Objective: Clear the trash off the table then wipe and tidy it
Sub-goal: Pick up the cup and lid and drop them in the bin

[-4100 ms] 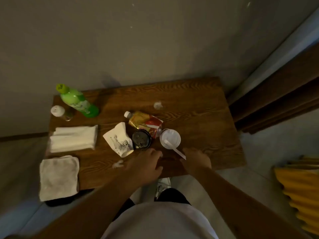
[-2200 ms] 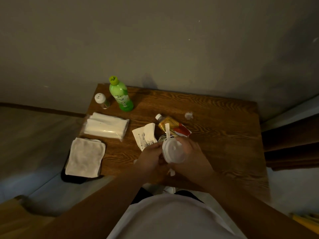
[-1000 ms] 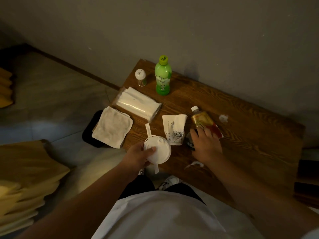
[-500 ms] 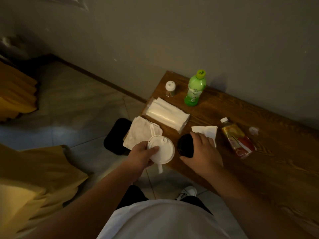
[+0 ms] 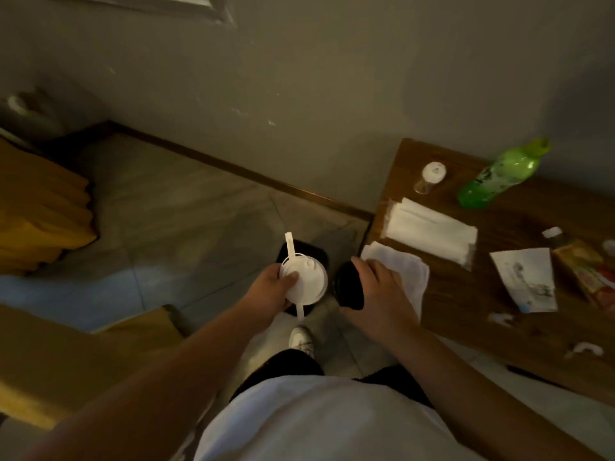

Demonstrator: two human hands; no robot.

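The black bin point(image 5: 320, 257) on the floor was mostly hidden behind the white lidded cup point(image 5: 304, 281) and the dark cup point(image 5: 348, 291). The orange pouch point(image 5: 585, 271) ran off the right edge. The green bottle point(image 5: 499, 176) was motion-blurred.

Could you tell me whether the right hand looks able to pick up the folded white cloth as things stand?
Probably not yet: the right hand sits right over the white cloth, so nothing blocks the way, but its fingers are gripping a dark cup.
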